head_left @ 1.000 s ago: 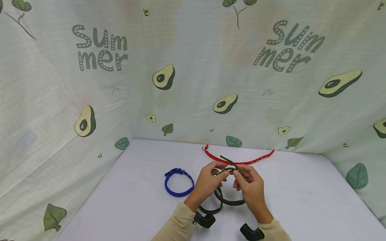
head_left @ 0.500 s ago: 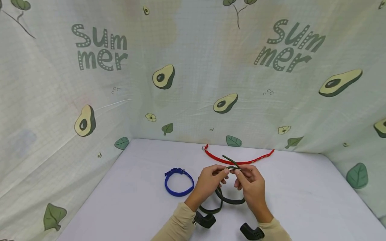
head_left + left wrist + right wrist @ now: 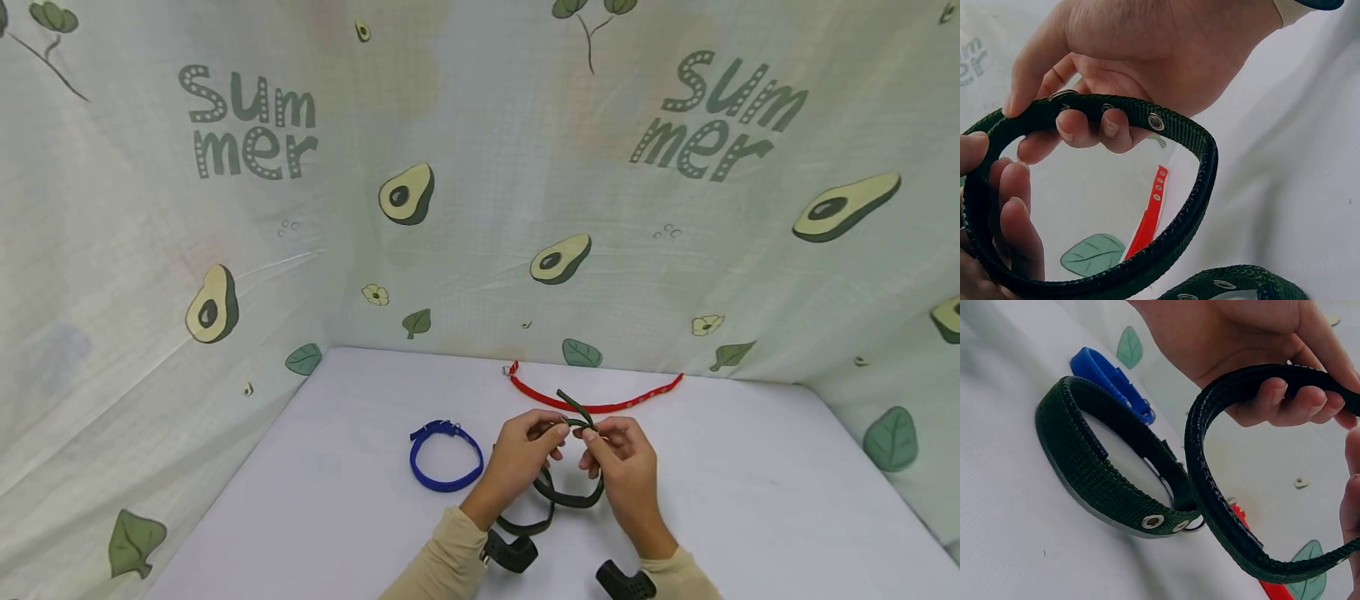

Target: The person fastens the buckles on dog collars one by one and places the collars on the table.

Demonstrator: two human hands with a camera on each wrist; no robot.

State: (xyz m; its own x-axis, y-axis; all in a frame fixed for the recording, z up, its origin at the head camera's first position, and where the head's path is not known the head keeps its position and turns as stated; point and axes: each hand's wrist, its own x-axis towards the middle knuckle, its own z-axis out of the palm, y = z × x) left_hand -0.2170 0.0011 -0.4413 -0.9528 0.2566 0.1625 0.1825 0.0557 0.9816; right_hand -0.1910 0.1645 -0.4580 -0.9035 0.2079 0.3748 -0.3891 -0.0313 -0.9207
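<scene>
My left hand (image 3: pixel 521 450) and right hand (image 3: pixel 624 467) together hold a dark green collar (image 3: pixel 572 501) above the table, bent into a loop. Both hands pinch its upper part between thumb and fingers, close to each other. A loose strap end sticks up past the fingertips. In the left wrist view, metal-ringed eyelets (image 3: pixel 1156 121) show along the strap beside the left fingers. The buckle area is mostly covered by fingers. Below the hands, a second dark green collar (image 3: pixel 1079 456) stands on its edge on the table as a closed loop, with eyelets and a metal ring.
A blue collar (image 3: pixel 446 485), buckled into a ring, lies left of the hands on the white table (image 3: pixel 300 500). Behind the hands a red collar (image 3: pixel 622 406) stretches out, unfastened, near the back edge. A printed curtain (image 3: pixel 480 167) surrounds the table's back and sides.
The collar's loose end has shifted slightly right, and its hanging loop has narrowed a little. My left fingers have dropped slightly; both hands keep their hold.
</scene>
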